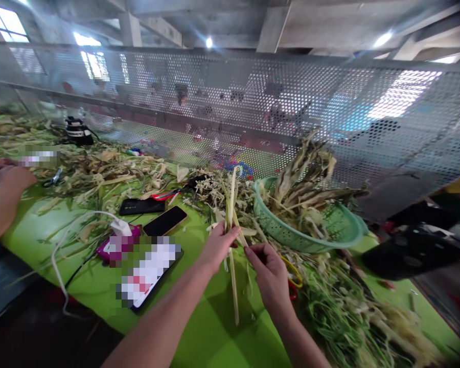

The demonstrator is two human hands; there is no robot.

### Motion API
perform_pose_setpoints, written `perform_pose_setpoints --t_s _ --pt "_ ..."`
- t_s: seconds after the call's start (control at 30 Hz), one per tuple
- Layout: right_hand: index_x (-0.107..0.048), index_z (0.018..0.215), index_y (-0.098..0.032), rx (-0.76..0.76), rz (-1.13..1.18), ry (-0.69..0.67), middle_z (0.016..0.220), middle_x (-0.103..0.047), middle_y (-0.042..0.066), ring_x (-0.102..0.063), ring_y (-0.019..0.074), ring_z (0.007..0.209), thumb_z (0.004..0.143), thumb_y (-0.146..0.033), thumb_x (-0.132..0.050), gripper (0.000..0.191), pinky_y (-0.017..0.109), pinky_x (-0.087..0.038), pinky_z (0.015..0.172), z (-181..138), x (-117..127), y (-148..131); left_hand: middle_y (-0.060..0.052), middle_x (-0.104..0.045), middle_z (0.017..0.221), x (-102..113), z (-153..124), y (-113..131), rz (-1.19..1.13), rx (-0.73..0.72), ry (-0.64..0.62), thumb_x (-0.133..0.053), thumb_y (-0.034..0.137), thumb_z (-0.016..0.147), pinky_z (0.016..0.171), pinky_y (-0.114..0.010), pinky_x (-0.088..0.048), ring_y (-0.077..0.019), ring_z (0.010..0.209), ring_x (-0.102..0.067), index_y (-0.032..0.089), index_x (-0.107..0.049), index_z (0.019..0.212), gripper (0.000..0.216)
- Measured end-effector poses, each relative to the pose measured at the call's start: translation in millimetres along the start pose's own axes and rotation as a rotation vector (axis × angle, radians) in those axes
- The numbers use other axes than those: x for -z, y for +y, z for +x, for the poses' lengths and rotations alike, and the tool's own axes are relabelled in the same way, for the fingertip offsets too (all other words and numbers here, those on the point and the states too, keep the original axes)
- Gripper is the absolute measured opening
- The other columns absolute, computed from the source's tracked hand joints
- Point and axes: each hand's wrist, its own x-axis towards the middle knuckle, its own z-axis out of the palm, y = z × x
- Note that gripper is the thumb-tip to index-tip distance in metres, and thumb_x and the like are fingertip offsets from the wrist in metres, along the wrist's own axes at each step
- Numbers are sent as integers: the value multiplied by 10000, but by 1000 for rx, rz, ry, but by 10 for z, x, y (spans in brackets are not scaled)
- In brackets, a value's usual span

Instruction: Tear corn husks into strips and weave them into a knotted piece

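Note:
My left hand (218, 246) is closed around a long pale plant stalk (233, 220) that stands nearly upright over the green table (214, 332). Its lower end hangs down past my wrist. My right hand (267, 270) pinches a thin strip of the same stalk just to the right of the left hand. Yellow-and-red scissors (294, 278) lie under my right hand, partly hidden by it.
A green plastic basket (310, 237) full of dry husks stands behind my hands. Several phones (164, 221) and a white charger cable (72, 225) lie to the left. Another person's hands (11, 176) work at far left. A perforated metal screen (253, 102) bounds the table's back.

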Motion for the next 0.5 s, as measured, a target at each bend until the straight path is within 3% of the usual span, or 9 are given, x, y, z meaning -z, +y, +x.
perform_pose_setpoints --t_s 0.2,0.33,0.5 --pt "-621 777 -188 7 2 -46 686 -590 1 -491 161 631 770 -418 -689 240 272 -382 581 10 6 12 -8 -578 741 30 1 6 189 -77 4 -633 406 787 600 -219 -435 -127 675 -535 180 -623 863 239" --pt "-633 797 -187 -9 10 -65 677 -574 -4 -473 157 629 780 -435 -675 253 267 -365 576 28 19 25 -9 -575 743 32 -19 10 320 -96 -67 -590 390 813 603 -224 -414 -134 686 -522 182 -644 906 234" --pt "-619 731 -183 -81 109 -111 605 -506 -31 -400 120 548 786 -429 -665 256 250 -314 519 56 42 54 8 -532 697 39 -12 -29 227 -19 -111 -582 378 810 610 -230 -420 -122 652 -495 174 -634 885 224"
